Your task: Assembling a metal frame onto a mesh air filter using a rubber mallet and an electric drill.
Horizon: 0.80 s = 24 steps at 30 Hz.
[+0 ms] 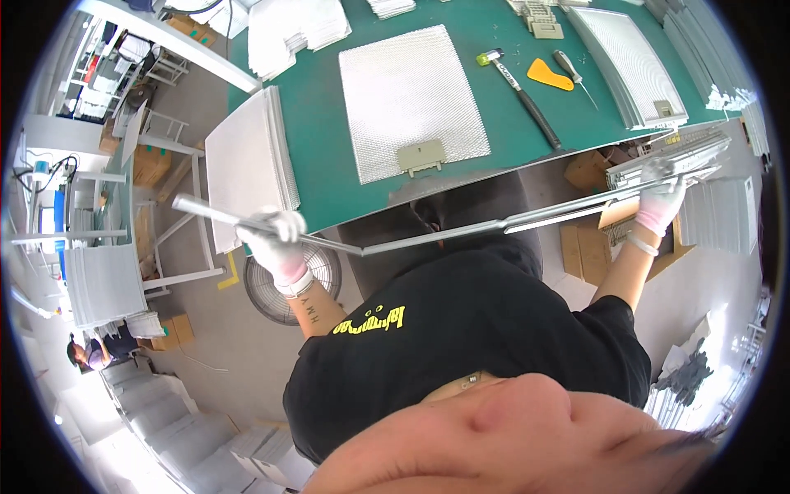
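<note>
A long, thin silver metal frame strip (436, 240) stretches across in front of my body, below the near edge of the green-topped table (317, 99). It shows bends or joints along its length. My left hand (276, 243), in a white glove and slightly blurred, is closed around its left part, and a piece sticks out beyond the hand. Gripping its right end is my gloved right hand (662, 198), near a bundle of similar metal strips (699, 156). On the table lies a silver mesh panel (411, 90) with a beige plate (420, 155) at its near edge.
Right of the mesh lie a hammer (531, 107), a yellow scraper (550, 76) and a screwdriver (568, 66). Framed mesh panels (634, 66) are stacked farther right, pale sheets (243, 160) at left. A floor fan (292, 284) and cardboard boxes (586, 253) stand below. Another person (99, 352) is far left.
</note>
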Each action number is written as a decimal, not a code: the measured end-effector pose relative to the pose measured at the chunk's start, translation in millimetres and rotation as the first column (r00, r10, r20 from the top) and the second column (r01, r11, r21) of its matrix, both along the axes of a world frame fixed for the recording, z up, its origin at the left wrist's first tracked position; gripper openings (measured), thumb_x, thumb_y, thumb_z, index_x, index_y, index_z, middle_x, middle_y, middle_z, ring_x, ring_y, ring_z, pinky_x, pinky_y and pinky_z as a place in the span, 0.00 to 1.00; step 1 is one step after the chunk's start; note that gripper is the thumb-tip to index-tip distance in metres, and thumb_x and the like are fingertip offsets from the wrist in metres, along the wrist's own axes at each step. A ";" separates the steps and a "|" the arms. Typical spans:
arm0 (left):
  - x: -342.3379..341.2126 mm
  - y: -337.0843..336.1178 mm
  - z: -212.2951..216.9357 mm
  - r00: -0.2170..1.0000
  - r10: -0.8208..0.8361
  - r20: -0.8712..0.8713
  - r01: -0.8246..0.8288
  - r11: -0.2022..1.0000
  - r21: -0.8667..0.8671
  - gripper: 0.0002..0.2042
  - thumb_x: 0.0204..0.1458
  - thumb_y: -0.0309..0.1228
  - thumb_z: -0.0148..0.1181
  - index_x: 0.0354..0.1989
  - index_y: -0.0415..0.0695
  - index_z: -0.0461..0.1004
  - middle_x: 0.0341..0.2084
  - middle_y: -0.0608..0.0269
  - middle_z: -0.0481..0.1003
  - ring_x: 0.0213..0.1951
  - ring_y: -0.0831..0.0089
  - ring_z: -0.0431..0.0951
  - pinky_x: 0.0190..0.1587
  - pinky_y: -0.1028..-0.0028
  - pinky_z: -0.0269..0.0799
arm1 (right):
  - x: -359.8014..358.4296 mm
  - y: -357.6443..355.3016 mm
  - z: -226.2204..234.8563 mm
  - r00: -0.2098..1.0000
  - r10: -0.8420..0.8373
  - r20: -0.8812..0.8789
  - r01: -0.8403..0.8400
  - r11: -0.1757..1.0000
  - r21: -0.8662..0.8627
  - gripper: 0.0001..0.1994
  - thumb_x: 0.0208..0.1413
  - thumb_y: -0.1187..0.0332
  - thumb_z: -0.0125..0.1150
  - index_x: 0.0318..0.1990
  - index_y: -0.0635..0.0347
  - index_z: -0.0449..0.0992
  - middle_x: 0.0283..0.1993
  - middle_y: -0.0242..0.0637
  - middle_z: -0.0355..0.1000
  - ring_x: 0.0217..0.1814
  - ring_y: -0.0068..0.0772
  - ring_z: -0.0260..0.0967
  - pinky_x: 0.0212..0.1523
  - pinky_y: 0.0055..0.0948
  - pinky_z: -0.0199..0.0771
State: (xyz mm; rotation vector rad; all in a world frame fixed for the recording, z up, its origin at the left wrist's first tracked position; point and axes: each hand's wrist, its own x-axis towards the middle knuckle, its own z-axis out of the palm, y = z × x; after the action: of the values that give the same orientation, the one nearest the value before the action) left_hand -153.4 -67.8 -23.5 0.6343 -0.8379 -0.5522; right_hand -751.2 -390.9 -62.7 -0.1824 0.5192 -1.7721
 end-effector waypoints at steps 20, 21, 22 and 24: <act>-9.8 -195.7 -25.5 0.469 -0.335 0.817 -0.793 0.247 0.556 0.39 0.56 0.47 0.56 0.66 0.26 0.53 0.59 0.32 0.65 0.59 0.43 0.69 0.65 0.58 0.60 | 345.7 -33.0 -24.2 -0.424 0.019 -0.906 -0.431 0.875 0.220 0.19 0.52 0.60 0.62 0.48 0.62 0.75 0.48 0.50 0.74 0.51 0.43 0.72 0.55 0.37 0.70; -8.3 -207.3 -23.6 0.553 -0.329 0.766 -0.711 0.294 0.639 0.39 0.56 0.48 0.56 0.65 0.25 0.55 0.57 0.32 0.67 0.58 0.42 0.70 0.64 0.59 0.62 | 345.5 -44.7 -38.9 -0.342 0.001 -0.940 -0.537 0.821 0.196 0.21 0.53 0.57 0.61 0.51 0.60 0.75 0.51 0.50 0.74 0.54 0.44 0.72 0.55 0.38 0.70; -1.6 -213.5 -22.4 0.634 -0.320 0.704 -0.624 0.327 0.710 0.38 0.56 0.49 0.55 0.63 0.25 0.57 0.56 0.32 0.68 0.56 0.40 0.71 0.63 0.59 0.64 | 347.3 -49.5 -38.9 -0.340 0.001 -0.940 -0.537 0.821 0.195 0.21 0.53 0.57 0.61 0.51 0.60 0.75 0.51 0.50 0.74 0.54 0.44 0.72 0.55 0.38 0.70; 26.1 -209.4 -36.3 0.691 -0.237 0.682 -0.582 0.377 0.721 0.37 0.55 0.48 0.56 0.62 0.26 0.59 0.57 0.32 0.67 0.58 0.41 0.70 0.64 0.58 0.63 | 350.7 -46.2 -29.5 -0.140 0.142 -0.980 -0.646 0.737 0.199 0.23 0.54 0.57 0.61 0.52 0.63 0.74 0.53 0.51 0.74 0.55 0.46 0.72 0.57 0.38 0.69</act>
State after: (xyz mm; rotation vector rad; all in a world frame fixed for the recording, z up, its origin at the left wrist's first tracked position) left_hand -127.3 -277.2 -59.9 2.1348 -1.1138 -0.5208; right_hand -400.5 -437.1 -92.2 -1.8674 0.9610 -0.6948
